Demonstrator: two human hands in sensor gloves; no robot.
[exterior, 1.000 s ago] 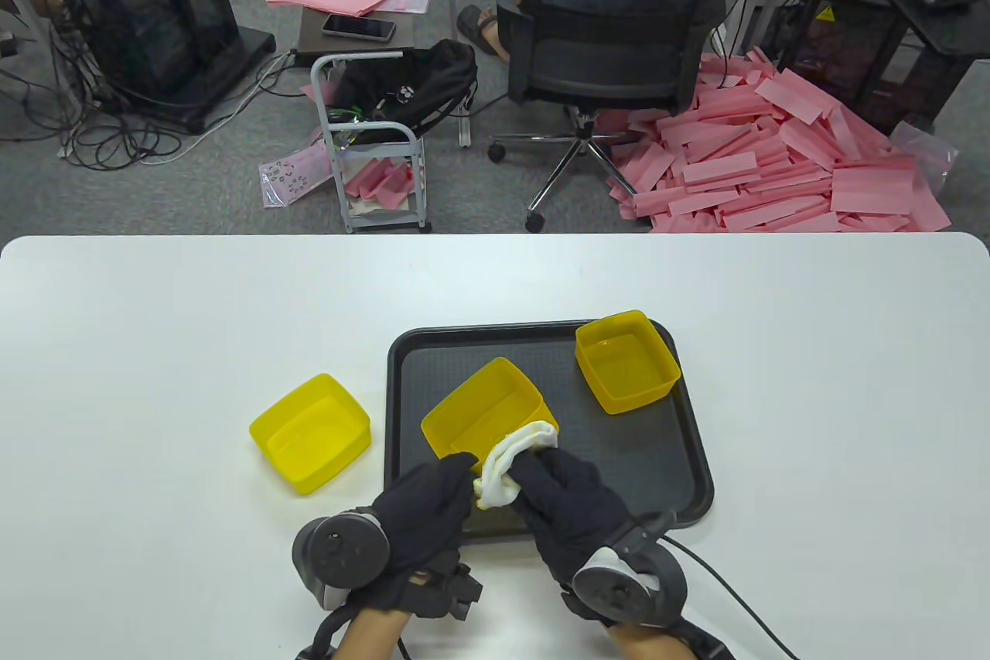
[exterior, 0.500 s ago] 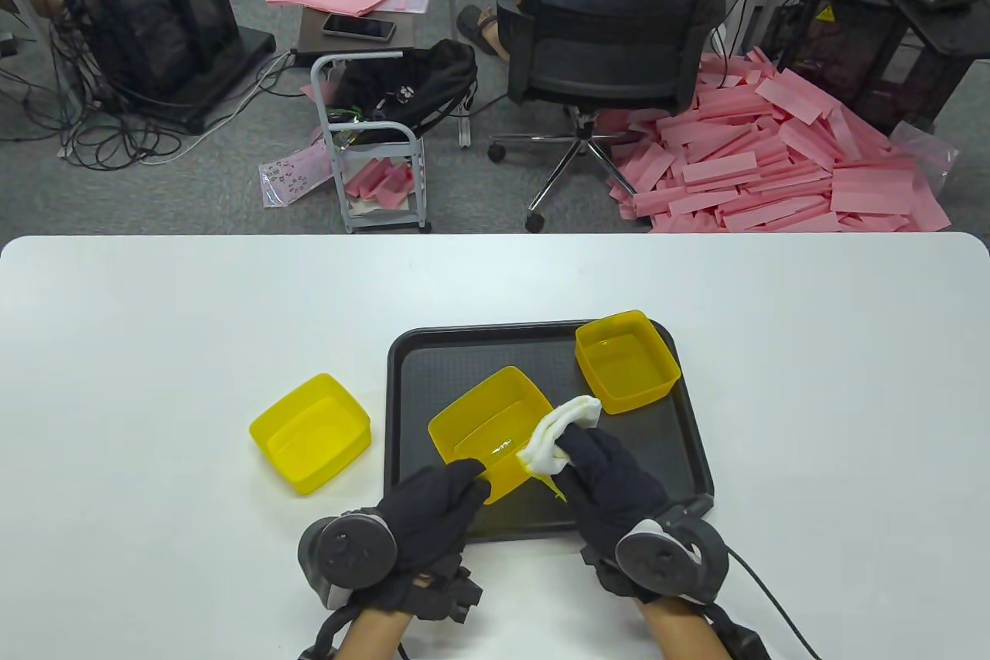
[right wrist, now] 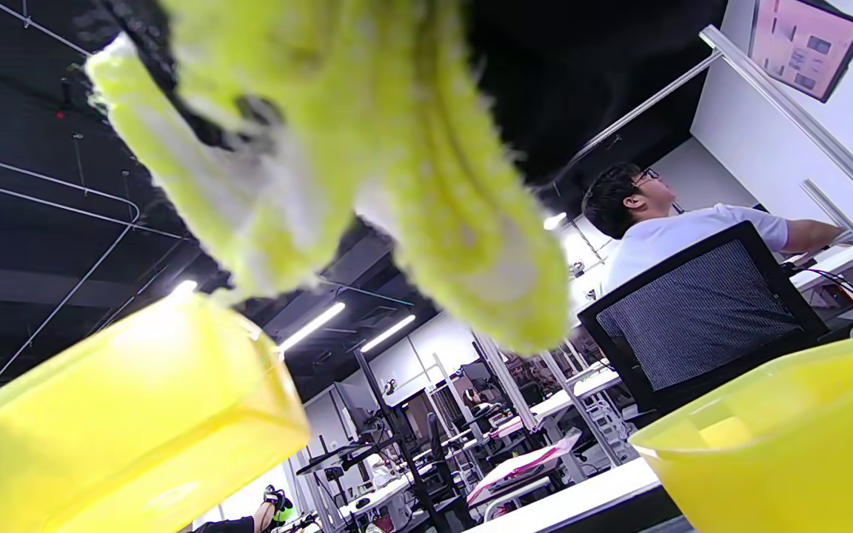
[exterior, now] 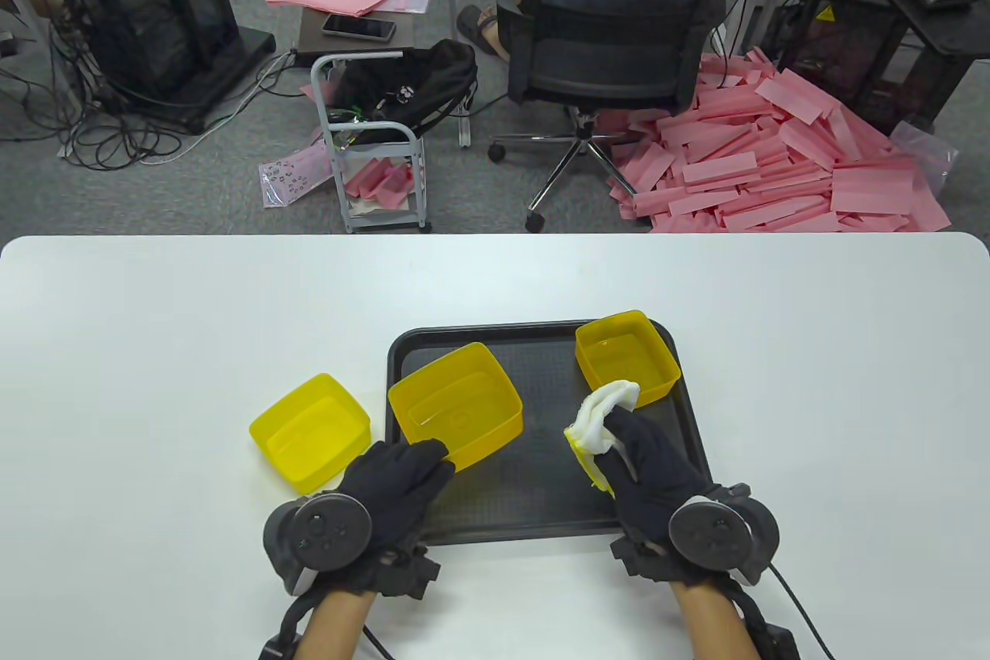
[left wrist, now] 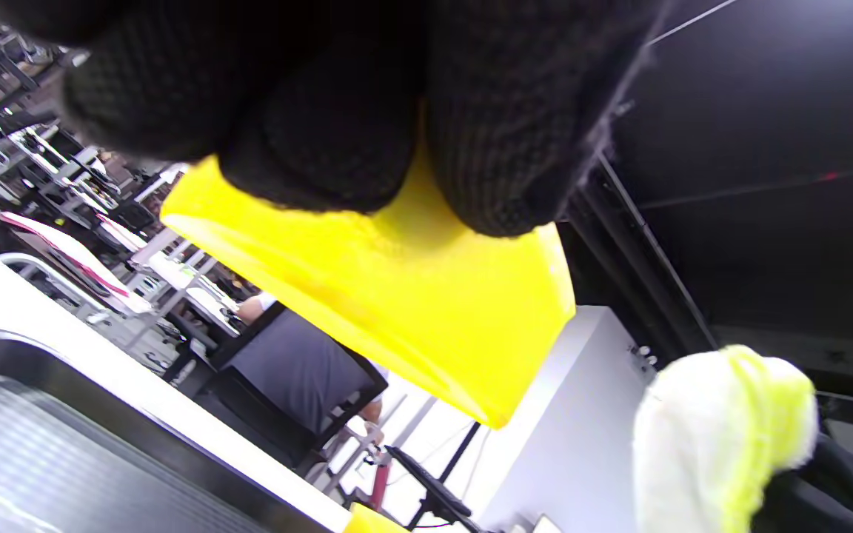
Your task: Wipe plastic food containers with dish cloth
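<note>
The yellow rectangular plastic food container (exterior: 455,405) sits over the left part of the black plastic serving tray (exterior: 541,505), its open mouth facing up, and the gloved left hand (exterior: 394,482) has it by the near corner. In the left wrist view the dark fingers (left wrist: 338,141) clamp down over the yellow wall (left wrist: 397,296), so that grip is firm on the container; the underside shows against the ceiling there, and it looks lifted off the tray, though the table view does not settle that.

Over on the right, the gloved right hand (exterior: 646,459) is closed around the bunched white and yellow-green dish cloth (exterior: 603,420), which pokes out past the fingertips. The cloth is apart from the container now, above the tray's right half and just beside the second yellow plastic container (exterior: 627,360) at the tray's far right corner. From the right wrist view the cloth (right wrist: 367,170) hangs in fuzzy folds from the top, with a yellow container on each lower side of the picture.

A third yellow plastic container (exterior: 310,434) stands on the white table (exterior: 155,343), just left of the tray and close beside the held one. Beyond the table's far edge, a black mesh office chair (exterior: 611,33) and a heap of pink foam strips (exterior: 773,157) lie on the grey floor.
</note>
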